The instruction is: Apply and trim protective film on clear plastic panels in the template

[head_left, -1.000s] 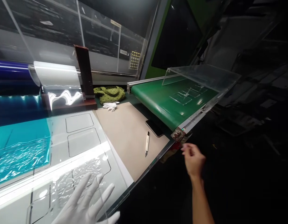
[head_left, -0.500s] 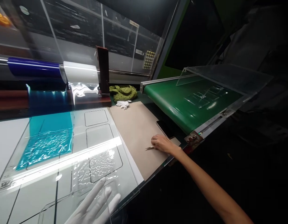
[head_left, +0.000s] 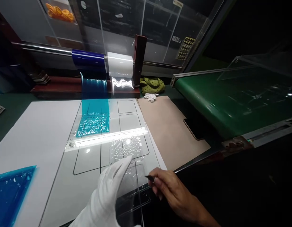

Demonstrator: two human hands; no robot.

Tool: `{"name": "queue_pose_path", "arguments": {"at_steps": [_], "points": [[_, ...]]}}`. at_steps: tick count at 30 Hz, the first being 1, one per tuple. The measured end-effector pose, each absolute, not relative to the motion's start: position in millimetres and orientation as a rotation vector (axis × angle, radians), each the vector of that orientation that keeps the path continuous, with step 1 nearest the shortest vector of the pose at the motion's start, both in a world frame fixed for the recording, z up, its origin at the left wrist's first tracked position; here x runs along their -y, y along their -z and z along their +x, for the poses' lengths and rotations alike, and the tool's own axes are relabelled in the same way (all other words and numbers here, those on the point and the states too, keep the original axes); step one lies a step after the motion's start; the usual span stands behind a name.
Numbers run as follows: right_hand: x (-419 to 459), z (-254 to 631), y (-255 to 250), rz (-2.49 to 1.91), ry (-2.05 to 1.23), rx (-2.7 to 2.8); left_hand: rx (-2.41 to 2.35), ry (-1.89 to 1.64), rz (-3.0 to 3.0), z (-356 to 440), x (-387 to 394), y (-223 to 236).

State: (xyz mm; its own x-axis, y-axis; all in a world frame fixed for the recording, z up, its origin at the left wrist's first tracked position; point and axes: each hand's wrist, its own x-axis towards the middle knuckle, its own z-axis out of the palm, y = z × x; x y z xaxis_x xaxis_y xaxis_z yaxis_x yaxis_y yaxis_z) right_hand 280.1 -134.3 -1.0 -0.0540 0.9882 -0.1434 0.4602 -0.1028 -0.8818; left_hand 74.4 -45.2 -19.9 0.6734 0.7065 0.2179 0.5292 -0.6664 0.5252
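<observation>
My left hand [head_left: 108, 192], in a white glove, lies flat with fingers stretched out on a clear plastic panel [head_left: 101, 148] near the table's front edge. My bare right hand [head_left: 171, 190] is closed on a small knife [head_left: 150, 178], whose dark tip pokes out toward the panel's right edge, close to my left fingertips. Blue film [head_left: 94, 121] and clear crinkled film [head_left: 128, 146] lie over parts of the panel. They run from a blue roll [head_left: 89, 60] and a white roll [head_left: 119, 64] on a bar at the back.
A green conveyor belt [head_left: 207, 97] under a clear cover stands at the right. A tan board [head_left: 169, 129] carries a dark phone [head_left: 195, 129]. A white glove [head_left: 150, 97] and a green cloth [head_left: 152, 85] lie at the back. Another blue film piece [head_left: 8, 192] sits at lower left.
My right hand reached to the tan board, took the knife and brought it back to the panel's edge by my left hand. The view swung to the left.
</observation>
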Motion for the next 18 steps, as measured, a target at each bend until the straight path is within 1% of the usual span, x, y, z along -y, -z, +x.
{"name": "queue_pose_path", "arguments": {"at_steps": [3, 6, 10, 18], "points": [[138, 270, -4, -1.604, -0.986, 1.667, -0.845, -0.541, 2.434, 72, 47, 12], [141, 268, -9, -1.662, -0.972, 1.687, -0.818, -0.550, 2.423, 73, 47, 13], [144, 267, -7, -1.713, -1.126, 1.619, -0.769, -0.533, 2.408, 75, 46, 12], [142, 272, 19, -1.744, -1.412, 1.532, -0.742, -0.496, 2.386, 82, 48, 13]]}}
